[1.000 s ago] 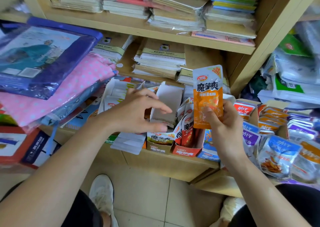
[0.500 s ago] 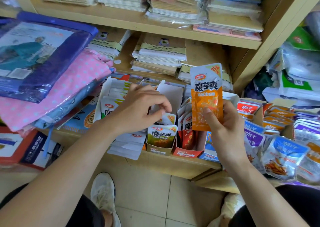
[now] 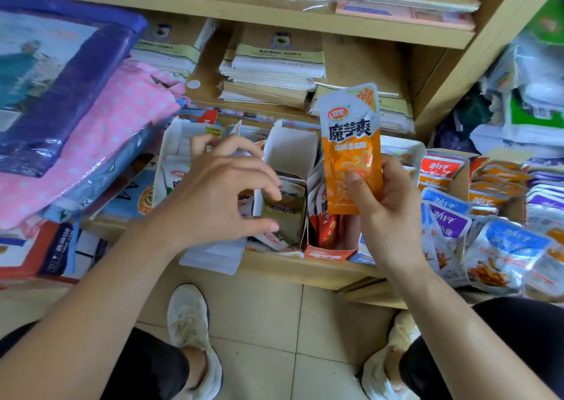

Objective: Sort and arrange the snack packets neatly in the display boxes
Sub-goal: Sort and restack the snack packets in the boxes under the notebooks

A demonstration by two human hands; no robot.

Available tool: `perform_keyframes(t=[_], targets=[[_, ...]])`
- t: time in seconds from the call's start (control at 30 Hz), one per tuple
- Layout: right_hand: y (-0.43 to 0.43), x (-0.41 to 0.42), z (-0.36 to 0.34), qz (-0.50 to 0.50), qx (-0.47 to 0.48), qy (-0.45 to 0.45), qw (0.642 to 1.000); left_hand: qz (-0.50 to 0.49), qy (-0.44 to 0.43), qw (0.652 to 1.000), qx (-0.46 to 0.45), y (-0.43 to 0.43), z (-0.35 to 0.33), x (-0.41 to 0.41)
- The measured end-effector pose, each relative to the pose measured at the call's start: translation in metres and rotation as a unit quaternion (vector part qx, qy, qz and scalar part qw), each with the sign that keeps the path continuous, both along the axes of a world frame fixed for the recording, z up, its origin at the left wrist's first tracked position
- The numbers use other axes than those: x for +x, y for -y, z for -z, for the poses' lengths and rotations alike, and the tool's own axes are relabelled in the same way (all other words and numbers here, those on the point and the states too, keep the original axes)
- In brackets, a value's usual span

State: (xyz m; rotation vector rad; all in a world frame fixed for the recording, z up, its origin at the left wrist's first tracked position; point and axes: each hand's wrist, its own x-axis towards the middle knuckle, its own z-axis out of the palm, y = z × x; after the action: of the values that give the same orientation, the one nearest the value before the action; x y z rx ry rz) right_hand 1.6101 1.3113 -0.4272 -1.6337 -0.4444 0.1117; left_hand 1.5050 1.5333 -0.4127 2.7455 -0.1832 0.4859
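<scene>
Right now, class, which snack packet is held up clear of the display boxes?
The orange packet, pinched upright in the right hand; all the others sit in boxes or lie on the shelf.

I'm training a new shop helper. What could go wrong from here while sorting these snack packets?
Tugging the olive packet that the left hand pinches could tip its narrow white box. White packets overhanging the shelf edge may get knocked to the floor. The right hand's orange packet could land in the wrong box.
</scene>
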Motion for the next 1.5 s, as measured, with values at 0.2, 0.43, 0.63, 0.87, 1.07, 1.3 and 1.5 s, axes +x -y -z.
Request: perform_keyframes(t=[0.2,0.43,0.63,0.87,1.07,1.3,1.5], targets=[[-0.001,0.003,0.0,-0.001,-0.004,-0.011,1.0,-0.03,-0.017,0.997,0.065,0.007,0.004,-0.005],[-0.001,0.002,0.0,0.002,-0.012,-0.014,1.0,-0.037,-0.007,0.994,0.101,0.008,0.005,-0.008],[-0.002,0.001,0.0,0.0,-0.011,-0.02,1.0,-0.032,-0.005,0.997,0.065,0.01,0.003,-0.011],[-0.004,0.002,0.002,-0.004,-0.007,-0.019,1.0,-0.042,-0.009,0.997,0.06,0.013,0.004,-0.011],[-0.004,0.001,0.002,-0.005,-0.01,-0.019,1.0,-0.033,-0.05,0.997,0.057,0.013,0.005,-0.011],[-0.005,0.0,0.001,-0.003,-0.015,-0.007,1.0,-0.034,-0.094,0.99,0.101,0.009,0.005,-0.014],[-0.005,-0.001,0.003,-0.007,-0.015,-0.005,1.0,-0.079,-0.123,0.977,0.156,0.016,0.015,-0.013]])
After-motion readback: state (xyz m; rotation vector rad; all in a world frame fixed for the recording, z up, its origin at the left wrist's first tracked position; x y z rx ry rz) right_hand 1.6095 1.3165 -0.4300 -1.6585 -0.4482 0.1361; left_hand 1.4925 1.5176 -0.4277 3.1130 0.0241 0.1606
